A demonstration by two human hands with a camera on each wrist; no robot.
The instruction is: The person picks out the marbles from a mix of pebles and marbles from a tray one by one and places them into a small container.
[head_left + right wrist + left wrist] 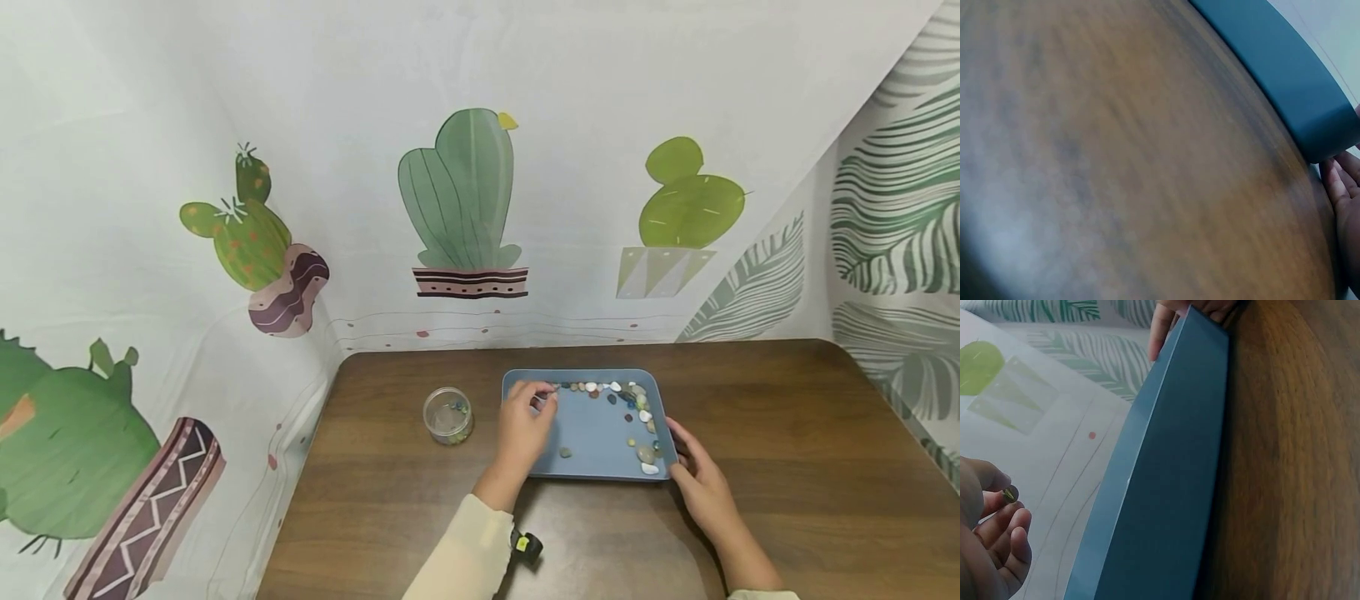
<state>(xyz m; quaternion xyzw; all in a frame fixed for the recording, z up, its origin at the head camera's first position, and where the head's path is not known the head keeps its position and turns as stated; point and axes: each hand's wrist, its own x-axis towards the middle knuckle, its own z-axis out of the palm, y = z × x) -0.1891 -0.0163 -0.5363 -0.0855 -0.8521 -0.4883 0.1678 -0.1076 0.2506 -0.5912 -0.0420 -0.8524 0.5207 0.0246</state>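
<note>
Above the left side of the blue tray (592, 433), my left hand (521, 425) pinches a small round glass marble (1010, 494), dark with a yellow streak, between thumb and fingertip. My right hand (701, 479) grips the tray at its right side near the front corner; one finger (1161, 331) reaches over the rim. Small pebbles (591, 387) of white, brown and grey line the tray's back and right sides. A lone grey-green stone (566, 452) lies toward the front left, and a white one (649, 469) sits in the front right corner.
Left of the tray, a round clear container (448, 415) holds several small marbles. A black strap-like item with a yellow mark (527, 546) shows beside the left sleeve. The brown wooden table (780, 417) meets a cactus-printed cloth (585, 317) at the back.
</note>
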